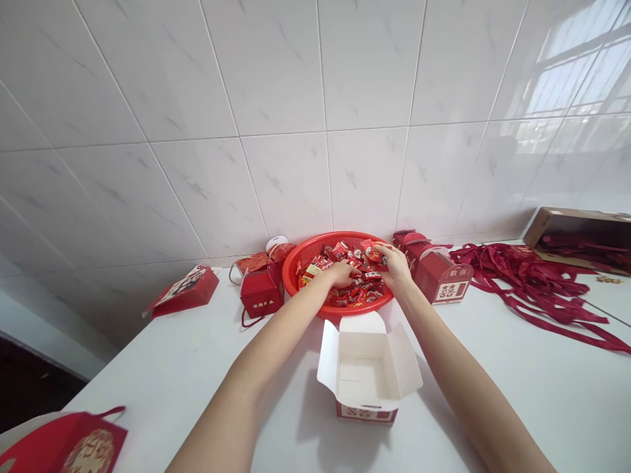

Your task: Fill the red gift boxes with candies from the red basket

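A red plastic basket (290, 279) full of red wrapped candies (357, 293) stands against the wall. My right hand (394, 268) is at its right side, thumb and fingers closed on a red wrapped candy (373, 252). Among the candies lies my left hand (341, 273), its fingers curled down; what they grip, if anything, is hidden. Between my forearms, in front of the basket, stands a red and white gift box (365, 378). Its flaps are spread apart, and the white inside holds nothing.
Left of the basket are a dark red gift box (261, 289) and a red box lying tilted (190, 292). Closed gift boxes (444, 279) stand to the right, beside heaped dark red ribbons (537, 286) and a cardboard box (582, 236). A red bag (73, 447) is at the lower left.
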Demonstrator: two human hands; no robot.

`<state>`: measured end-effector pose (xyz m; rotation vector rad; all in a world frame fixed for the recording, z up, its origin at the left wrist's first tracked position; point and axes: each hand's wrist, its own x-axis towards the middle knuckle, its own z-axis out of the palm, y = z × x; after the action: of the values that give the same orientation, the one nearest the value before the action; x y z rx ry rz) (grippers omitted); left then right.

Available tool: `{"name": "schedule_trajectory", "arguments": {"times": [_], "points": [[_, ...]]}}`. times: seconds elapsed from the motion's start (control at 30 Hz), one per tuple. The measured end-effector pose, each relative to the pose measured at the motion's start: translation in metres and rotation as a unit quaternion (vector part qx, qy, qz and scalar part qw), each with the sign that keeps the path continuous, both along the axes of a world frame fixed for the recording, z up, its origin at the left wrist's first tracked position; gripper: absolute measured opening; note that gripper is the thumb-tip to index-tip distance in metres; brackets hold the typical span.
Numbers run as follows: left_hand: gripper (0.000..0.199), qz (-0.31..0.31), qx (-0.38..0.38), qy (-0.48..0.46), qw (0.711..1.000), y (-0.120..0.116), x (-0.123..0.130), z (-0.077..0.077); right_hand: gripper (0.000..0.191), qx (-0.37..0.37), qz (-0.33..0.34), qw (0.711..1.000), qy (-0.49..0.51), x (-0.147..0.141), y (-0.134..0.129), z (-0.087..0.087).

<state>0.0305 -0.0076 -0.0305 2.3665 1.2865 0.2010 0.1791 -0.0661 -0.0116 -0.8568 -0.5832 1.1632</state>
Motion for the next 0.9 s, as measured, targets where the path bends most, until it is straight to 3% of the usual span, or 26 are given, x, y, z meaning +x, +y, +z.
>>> {"name": "schedule_trajectory", "arguments": {"times": [0.13, 0.33, 0.57, 0.73, 0.9], "points": [[0.040, 0.020, -0.015, 0.078, 0.997, -0.002, 0.010, -0.002, 0.014, 0.003, 0.000, 1.000, 0.002, -0.002, -0.002, 0.003], [0.012, 0.021, 0.022, -0.002, 1.000, -0.005, 0.007, 0.009, 0.011, -0.004, 0.005, 1.000, 0.017, -0.003, -0.003, 0.005], [0.021, 0.138, 0.078, -0.174, 0.972, -0.006, -0.008, 0.022, 0.015, 0.009, 0.017, 1.000, 0.012, -0.003, -0.001, 0.003], [0.028, 0.131, 0.041, -0.316, 0.939, -0.010, -0.019, 0.028, 0.015, -0.001, 0.041, 0.999, 0.005, -0.006, -0.004, 0.009], [0.032, 0.057, -0.003, -0.398, 0.916, -0.042, -0.040, 0.037, 0.020, 0.013, 0.120, 0.990, -0.076, -0.001, -0.017, 0.023]]}}
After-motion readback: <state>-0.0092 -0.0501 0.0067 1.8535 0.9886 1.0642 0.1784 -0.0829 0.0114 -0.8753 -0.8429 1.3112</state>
